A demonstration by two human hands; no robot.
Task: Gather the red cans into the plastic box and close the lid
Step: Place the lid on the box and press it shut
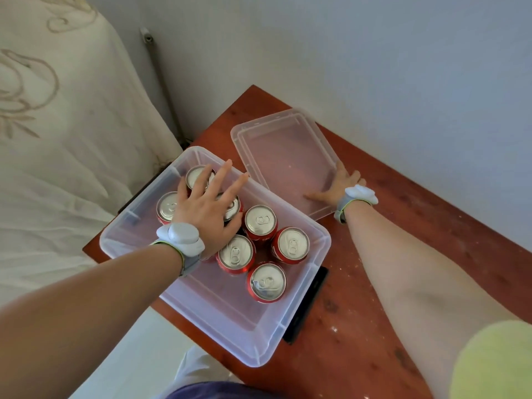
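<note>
While our left hand (205, 207) hovers with fingers spread wide over the far-left cluster of cans, we cannot tell whether it touches any of them; its thumb lies against the rim of one can. Our right hand (335, 187) rests on the near edge of the lid (283, 156), thumb flat on its inner face and the fingers curled behind the rim, so it pinches the lid's edge. Both wrists carry a grey band with a white pod.

We count seven red cans (260, 221) standing upright in the plastic box (230, 318), silver tops and pull tabs facing up: three partly under the left hand, four more just to its right and nearer us. One may hide beneath the palm; we cannot say. The box is clear, rectangular and open, and it sits at the left edge of the reddish wooden surface (359, 326), overhanging it slightly. The single lid, clear as well, lies upside down toward the far corner, just beside the box. A bed with cream cover (57, 139) stands left of the surface.
</note>
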